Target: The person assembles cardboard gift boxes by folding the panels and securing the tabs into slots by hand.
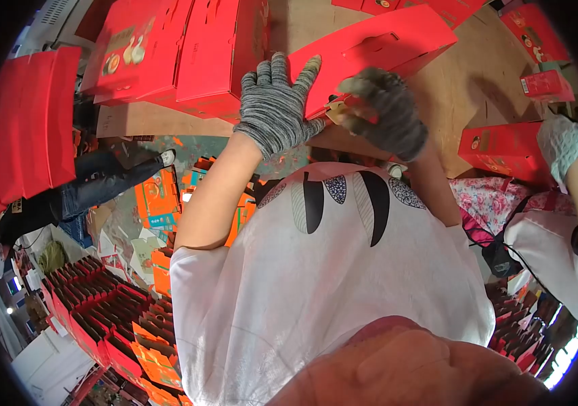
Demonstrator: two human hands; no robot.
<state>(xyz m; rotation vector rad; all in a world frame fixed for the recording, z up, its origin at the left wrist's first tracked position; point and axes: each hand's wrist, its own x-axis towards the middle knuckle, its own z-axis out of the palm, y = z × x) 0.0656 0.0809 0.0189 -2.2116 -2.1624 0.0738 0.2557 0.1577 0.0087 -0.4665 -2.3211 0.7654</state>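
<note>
The right hand [389,111] is blurred; its fingers are bent and parted beside the near end of the middle red box [373,51]. Whether it grips the tan flap [335,111] at that end cannot be told. The hand hides part of the box's near side. The left hand [274,101] is spread flat, fingers extended and not closed around anything. It covers the box's near left corner and the gap to the upright red boxes [218,54]; the contact beneath the palm is hidden. Both hands wear grey knitted gloves. The dark rim of the round view cuts off the outermost items, and small print is too fine to read.

The middle red box is long, with straight sides and a curved slot in its upper face. It lies at a slant on the bench [444,101], near end by the bench's near edge, far end toward the far right corner. The upright red boxes stand to its left, toward the bench's left edge; the outermost bears a print of pale rounded shapes.

The bench top is bare brown wood. At its right edge, a co-worker's gloved hand [565,145] is beside another red box [502,150]. Orange boxes [157,196] and scraps lie on the floor [292,160] below the near edge. Rows of red cartons [109,311] stand behind at left. A person in dark clothes [92,186] is partly visible beyond the left edge.
</note>
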